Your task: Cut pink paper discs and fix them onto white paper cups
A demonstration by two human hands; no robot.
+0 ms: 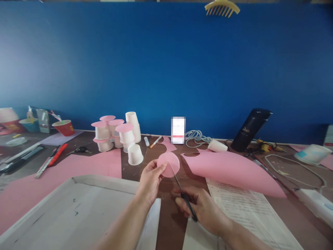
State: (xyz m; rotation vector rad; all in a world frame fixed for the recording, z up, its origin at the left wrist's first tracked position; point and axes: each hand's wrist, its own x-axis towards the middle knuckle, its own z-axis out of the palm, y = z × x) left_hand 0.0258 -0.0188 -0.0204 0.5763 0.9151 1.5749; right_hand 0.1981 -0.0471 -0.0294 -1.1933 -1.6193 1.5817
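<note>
A round pink paper disc [171, 160] is pinched by its left side between the thumb and fingers of my left hand [151, 180]. My right hand [200, 206] is wrapped round the black handle of a slim metal tool, which looks like scissors [186, 199]. Its tip lies against the disc near the middle. Whether the blades are apart cannot be made out. Just right of the disc lies a large curved pink sheet [234, 170]. Behind my left hand stand white paper cups [135, 155], several of them stacked with pink discs [124, 128] on top.
A white tray [104, 205] fills the front left, beside pink paper [85, 165] and a red cutter [57, 154]. Printed sheets [249, 215] lie at the front right. A black bottle [251, 129] leans at the blue wall, near a coiled cable [196, 137].
</note>
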